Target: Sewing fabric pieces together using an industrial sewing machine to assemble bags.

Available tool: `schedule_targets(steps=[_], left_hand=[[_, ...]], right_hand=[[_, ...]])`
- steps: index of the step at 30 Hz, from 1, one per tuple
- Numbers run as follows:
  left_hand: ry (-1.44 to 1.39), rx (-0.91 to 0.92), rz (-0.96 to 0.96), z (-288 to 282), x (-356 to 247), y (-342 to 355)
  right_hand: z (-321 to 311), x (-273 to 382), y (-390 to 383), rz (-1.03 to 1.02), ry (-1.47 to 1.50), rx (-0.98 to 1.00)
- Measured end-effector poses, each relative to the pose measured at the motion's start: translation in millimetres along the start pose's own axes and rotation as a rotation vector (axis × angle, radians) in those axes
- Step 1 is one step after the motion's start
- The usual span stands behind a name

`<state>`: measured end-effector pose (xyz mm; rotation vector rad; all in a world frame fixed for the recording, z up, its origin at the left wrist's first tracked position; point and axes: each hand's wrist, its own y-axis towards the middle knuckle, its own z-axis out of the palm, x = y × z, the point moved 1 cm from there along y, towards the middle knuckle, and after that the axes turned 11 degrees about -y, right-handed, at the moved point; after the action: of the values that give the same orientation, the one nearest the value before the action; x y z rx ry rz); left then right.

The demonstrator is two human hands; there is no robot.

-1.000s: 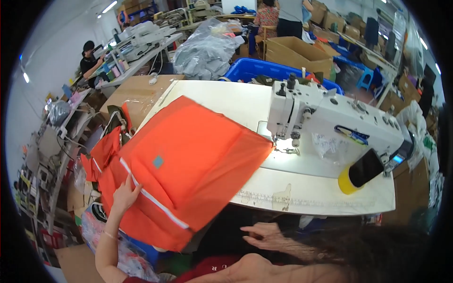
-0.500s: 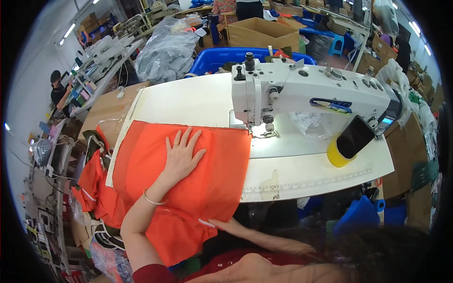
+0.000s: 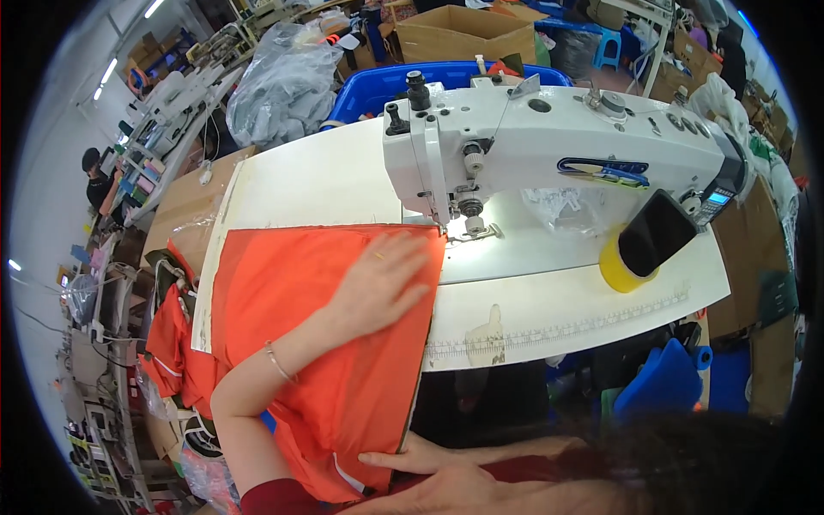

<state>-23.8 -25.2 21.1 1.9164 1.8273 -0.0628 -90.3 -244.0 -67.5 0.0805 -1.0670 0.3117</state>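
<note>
A large piece of orange fabric (image 3: pixel 292 283) is spread over the left part of the sewing table and hangs off its near edge. My left hand (image 3: pixel 386 287) lies flat on it, fingers stretched and slightly blurred, close to the sewing head. At the near right edge of the cloth, my right hand (image 3: pixel 408 455) grips it with the thumb on top; its other fingers are mostly hidden. The fabric's far right corner reaches the needle area of a white sewing machine (image 3: pixel 558 129). A white strip (image 3: pixel 348 479) shows on the hanging part.
A phone (image 3: pixel 659 240) leans on a yellow tape roll (image 3: pixel 625 270) at the table's right. Behind the machine stands a blue bin (image 3: pixel 360 94), with a cardboard box (image 3: pixel 463 34) beyond. More orange cloth (image 3: pixel 167 343) hangs at the left. A person (image 3: pixel 99 184) stands far left.
My left hand has slid right across the fabric, nearer the needle. My right hand has come closer to my body, drawing the cloth's near edge with it. The view has shifted slightly.
</note>
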Motion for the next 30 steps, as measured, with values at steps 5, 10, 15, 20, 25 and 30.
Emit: schedule_targets(steps=[5, 10, 15, 20, 25, 30], left_hand=[[-0.006, 0.087, 0.012, 19, 11, -13], [-0.037, 0.085, -0.010, 22, 7, -12], [-0.055, 0.057, -0.024, 26, 6, -14], [-0.047, 0.017, -0.022, 30, 2, -12], [-0.060, -0.006, -0.009, 36, 4, -2], [0.042, -0.083, -0.017, 37, 6, -2]], right_hand=[[-12, -18, -8, 0.030, -0.121, -0.013], [-17, -33, -17, 0.004, -0.122, -0.091], [-26, -39, -23, 0.092, -0.157, -0.018], [-28, -9, -42, 0.060, -0.304, -0.125], [-55, -70, -55, 0.038, -0.242, -0.047], [-53, -47, -53, 0.250, -0.078, -0.085]])
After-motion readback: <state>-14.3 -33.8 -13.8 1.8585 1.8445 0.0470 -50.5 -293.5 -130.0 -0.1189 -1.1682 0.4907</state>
